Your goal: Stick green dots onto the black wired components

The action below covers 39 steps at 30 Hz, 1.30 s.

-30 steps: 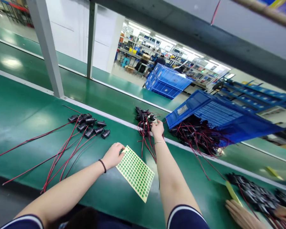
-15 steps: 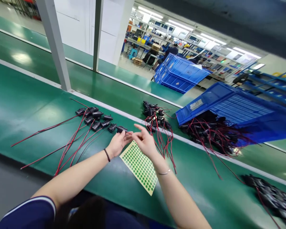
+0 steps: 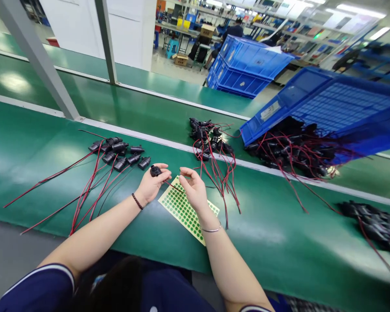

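Connector, small and black with a red-and-black lead, is pinched in the left hand just above the sheet of green dot stickers. The right hand is held beside it over the sheet, fingers loosely curled, thumb and forefinger nearly together. Finished ones are lined up to the left on the green belt, with a loose pile further back.

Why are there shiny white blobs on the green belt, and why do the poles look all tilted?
Head view: the blobs are ceiling lights glaring off the glossy belt; the wide lens leans the poles and bends the edges; the crate at right looks smeared, while the left hand with its black part stays sharp.
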Available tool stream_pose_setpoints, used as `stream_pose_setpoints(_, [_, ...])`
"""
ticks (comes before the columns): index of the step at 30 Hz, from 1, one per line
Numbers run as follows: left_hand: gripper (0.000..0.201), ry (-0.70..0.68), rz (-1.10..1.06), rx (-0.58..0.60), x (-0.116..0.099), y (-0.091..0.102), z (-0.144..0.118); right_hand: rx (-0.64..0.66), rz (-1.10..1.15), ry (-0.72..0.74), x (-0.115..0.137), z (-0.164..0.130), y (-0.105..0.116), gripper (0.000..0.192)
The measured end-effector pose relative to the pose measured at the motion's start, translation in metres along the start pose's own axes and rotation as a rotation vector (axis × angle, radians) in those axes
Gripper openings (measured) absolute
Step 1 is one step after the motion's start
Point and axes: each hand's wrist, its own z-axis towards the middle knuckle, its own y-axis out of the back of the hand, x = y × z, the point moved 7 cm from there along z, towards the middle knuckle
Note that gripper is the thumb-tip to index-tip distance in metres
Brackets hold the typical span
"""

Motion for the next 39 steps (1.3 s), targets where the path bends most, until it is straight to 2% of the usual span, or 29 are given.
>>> stream_pose_setpoints(6, [0.023,-0.201,0.458,0.013,-0.012,-0.006,-0.010,0.138,0.120,-0.080,0.002,-0.007,-0.011,0.020])
stream_pose_setpoints(11, [0.019,-0.243,0.648,0.027,-0.014,-0.010,-0.015,0.134,0.024,-0.003,0.011,-0.009,-0.012,0.009])
stream_pose_setpoints(15, [0.017,-0.280,0.767,-0.007,-0.016,-0.008,-0.016,0.129,-0.078,0.052,0.016,-0.010,-0.012,0.011])
stream_pose_setpoints(28, [0.014,-0.328,0.841,-0.049,-0.022,-0.008,-0.016,0.068,-0.211,0.168,0.023,-0.011,-0.010,0.013])
stream_pose_setpoints(33, [0.013,-0.330,0.871,-0.020,-0.021,-0.010,-0.017,0.069,-0.242,0.185,0.026,-0.009,-0.007,0.004])
stream_pose_setpoints(39, [0.012,-0.282,0.874,0.004,-0.016,-0.011,-0.018,0.102,-0.311,0.203,0.026,-0.009,-0.008,0.009])
